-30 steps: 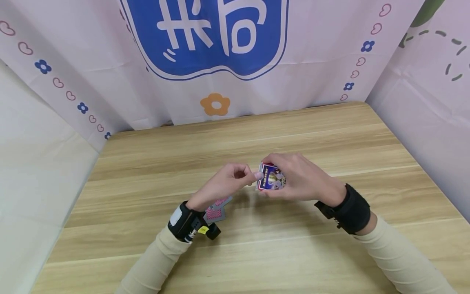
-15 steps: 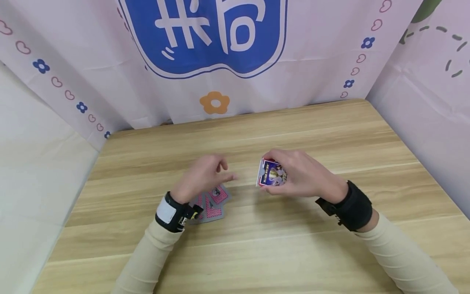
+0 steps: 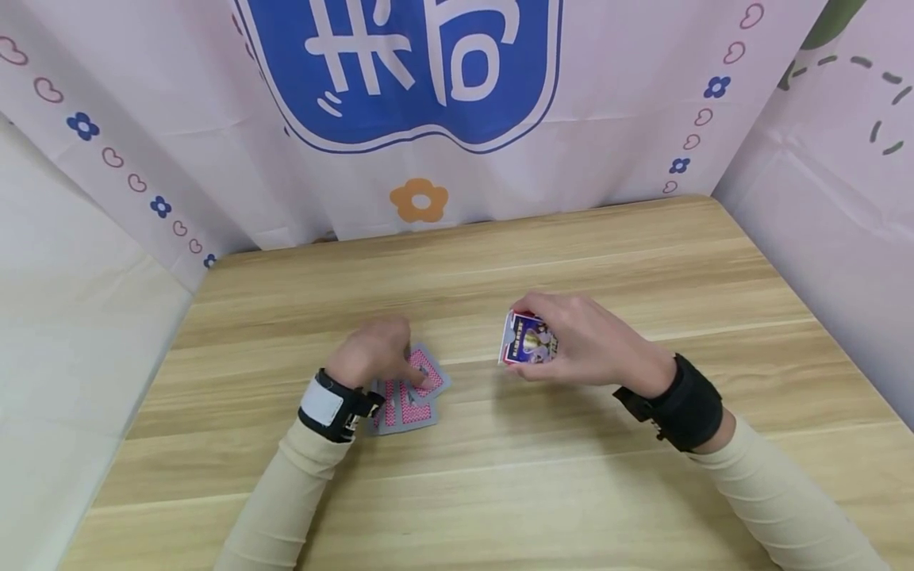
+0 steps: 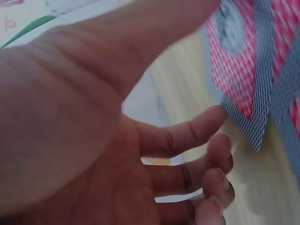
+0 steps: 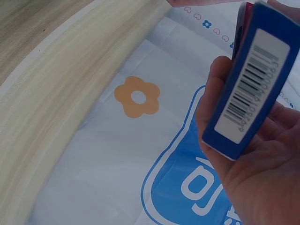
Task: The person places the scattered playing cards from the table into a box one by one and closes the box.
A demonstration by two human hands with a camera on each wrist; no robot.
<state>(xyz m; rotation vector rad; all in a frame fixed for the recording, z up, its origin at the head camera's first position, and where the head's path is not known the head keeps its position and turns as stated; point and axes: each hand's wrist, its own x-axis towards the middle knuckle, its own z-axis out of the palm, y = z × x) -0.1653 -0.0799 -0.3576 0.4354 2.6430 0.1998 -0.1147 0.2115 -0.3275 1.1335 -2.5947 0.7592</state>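
Several playing cards point(image 3: 414, 408) with pink-and-grey backs lie overlapping, face down, on the table left of centre. My left hand point(image 3: 374, 349) is over their far left side, its thumb on the top card point(image 3: 427, 366). In the left wrist view, the fingers point(image 4: 185, 136) are loosely bent, and the index fingertip is at the edge of a card point(image 4: 234, 65). My right hand point(image 3: 596, 345) grips a small blue-and-red card box point(image 3: 527, 342) above the table, its notched end facing left. The right wrist view shows the box's barcode side point(image 5: 255, 86). What is inside is hidden.
A wood-grain table point(image 3: 571, 492) spreads beneath both hands. Behind it hangs a white cloth point(image 3: 607, 143) with a blue emblem and an orange flower. More pale cloth point(image 3: 842, 262) encloses the right side, and a white sheet point(image 3: 78, 317) the left.
My left hand has moved from the box's notched end leftward and down onto the face-down cards, uncovering some of them. My right hand holds the box in nearly the same place.
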